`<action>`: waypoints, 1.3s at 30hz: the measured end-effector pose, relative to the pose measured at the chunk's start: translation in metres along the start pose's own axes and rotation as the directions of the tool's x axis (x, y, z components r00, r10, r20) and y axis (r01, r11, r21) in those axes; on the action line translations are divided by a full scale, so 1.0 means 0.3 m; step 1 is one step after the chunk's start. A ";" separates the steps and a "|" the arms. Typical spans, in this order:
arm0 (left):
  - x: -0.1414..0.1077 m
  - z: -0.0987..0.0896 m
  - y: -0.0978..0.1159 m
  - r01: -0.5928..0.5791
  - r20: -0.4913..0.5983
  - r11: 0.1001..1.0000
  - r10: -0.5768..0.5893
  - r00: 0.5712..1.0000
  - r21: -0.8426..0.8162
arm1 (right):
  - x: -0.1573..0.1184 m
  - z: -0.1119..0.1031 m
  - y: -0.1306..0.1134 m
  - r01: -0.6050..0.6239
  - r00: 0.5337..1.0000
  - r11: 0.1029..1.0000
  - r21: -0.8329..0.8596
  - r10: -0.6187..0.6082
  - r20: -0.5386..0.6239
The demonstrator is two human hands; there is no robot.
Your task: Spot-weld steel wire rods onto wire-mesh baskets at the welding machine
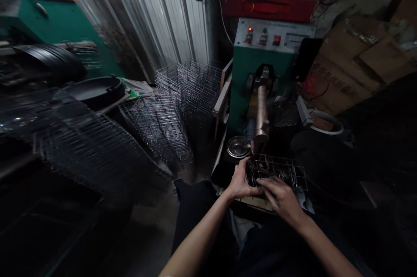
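Observation:
A small wire basket [295, 168] is in front of me, below the copper-coloured arm [261, 112] of a green machine [243, 81]. My left hand [241, 182] grips the basket's near left corner, thumb stretched along the near side and fingers on the left side. My right hand [282, 196] is at the near side, its fingers bent and pressed together close to my left thumb. What those fingers pinch, if anything, is too dark to make out. A round metal dish [238, 147] lies just beyond my left hand.
Stacked wire baskets [163, 125] stand on the left, with a black round pan [97, 88] behind them. A phone-like dark slab [306, 57] is mounted by the machine's panel. Cardboard boxes [345, 68] lean at the right. A red indicator lamp [250, 29] glows.

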State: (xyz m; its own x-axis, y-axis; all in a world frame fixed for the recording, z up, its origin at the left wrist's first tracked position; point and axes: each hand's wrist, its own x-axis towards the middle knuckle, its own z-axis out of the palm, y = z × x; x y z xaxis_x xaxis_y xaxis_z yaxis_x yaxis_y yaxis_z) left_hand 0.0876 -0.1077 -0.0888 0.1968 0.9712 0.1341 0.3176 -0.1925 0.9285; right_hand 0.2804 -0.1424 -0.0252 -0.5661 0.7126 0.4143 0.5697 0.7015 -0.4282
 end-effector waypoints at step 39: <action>0.061 -0.026 -0.040 -0.003 -0.063 0.998 -0.002 0.998 -0.069 | 0.077 0.027 0.045 -0.008 0.999 0.999 -0.032 0.007 -0.032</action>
State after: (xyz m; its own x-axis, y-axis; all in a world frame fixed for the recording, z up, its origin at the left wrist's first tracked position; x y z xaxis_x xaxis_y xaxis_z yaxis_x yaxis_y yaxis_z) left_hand 0.0800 -0.0865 -0.0948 0.1373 0.9785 0.1541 0.2521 -0.1850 0.9499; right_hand 0.2701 -0.1164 -0.0279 -0.5426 0.7175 0.4368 0.5931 0.6954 -0.4057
